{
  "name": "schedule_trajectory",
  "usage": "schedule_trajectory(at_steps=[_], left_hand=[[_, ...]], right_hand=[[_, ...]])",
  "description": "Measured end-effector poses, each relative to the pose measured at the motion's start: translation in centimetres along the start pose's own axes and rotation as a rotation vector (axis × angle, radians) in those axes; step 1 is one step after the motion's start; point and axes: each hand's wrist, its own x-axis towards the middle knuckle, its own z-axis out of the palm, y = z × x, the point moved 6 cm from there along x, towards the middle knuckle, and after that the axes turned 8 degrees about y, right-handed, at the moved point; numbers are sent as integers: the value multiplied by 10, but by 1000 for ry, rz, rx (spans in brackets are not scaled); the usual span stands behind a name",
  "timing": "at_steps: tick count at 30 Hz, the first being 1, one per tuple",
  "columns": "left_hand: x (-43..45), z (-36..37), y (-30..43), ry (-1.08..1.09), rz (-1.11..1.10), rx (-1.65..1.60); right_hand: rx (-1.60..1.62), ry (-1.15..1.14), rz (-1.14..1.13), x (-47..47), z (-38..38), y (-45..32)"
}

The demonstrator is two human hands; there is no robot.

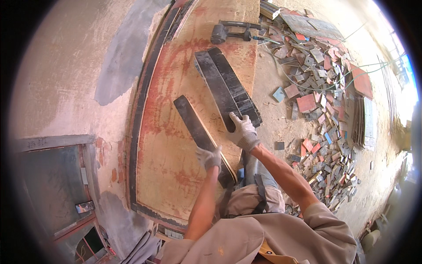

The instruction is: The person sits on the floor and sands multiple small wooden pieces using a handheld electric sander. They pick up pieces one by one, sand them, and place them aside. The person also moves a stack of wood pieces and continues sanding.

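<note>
My left hand (210, 157), in a pale work glove, spans the lower part of a long black-faced plywood strip (194, 123), thumb at one edge and fingers at the other. The strip lies slantwise, and its light layered edge shows. In a matching glove, my right hand (243, 129) rests on the near end of a stack of black-faced plywood strips (221, 82). These strips lie side by side, and several layers show at the right end. The right palm hides part of that end, so its grip is unclear.
Beneath the strips is a red-stained plywood worktop (184, 151) with a dark raised border (134, 158) by the wall. A pneumatic nail gun (230, 32) with a hose (286, 77) lies at the far end. Board offcuts (316, 69) cover the floor; stacked panels (364, 122) stand at right.
</note>
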Motion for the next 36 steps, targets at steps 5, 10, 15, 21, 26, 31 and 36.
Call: schedule_trajectory(at_steps=[5, 10, 15, 21, 26, 31, 36], left_hand=[[-19, 34, -30, -99, -72, 187], [-6, 12, -14, 12, 34, -101], [26, -51, 52, -179, 244, -917], [34, -77, 127, -821, -276, -1313], [35, -90, 157, -709, -328, -1410], [36, -109, 162, -407, 445, -984], [45, -54, 100, -409, 310, -948]], right_hand=[[-205, -77, -46, 21, 58, 46], [-373, -78, -61, 4, 74, 62], [417, -464, 125, -42, 53, 21], [1180, -722, 341, -85, -23, -67], [1366, -667, 397, -58, -57, -95], [1361, -693, 508, -42, -51, -97], [809, -357, 201, -43, -64, -48]])
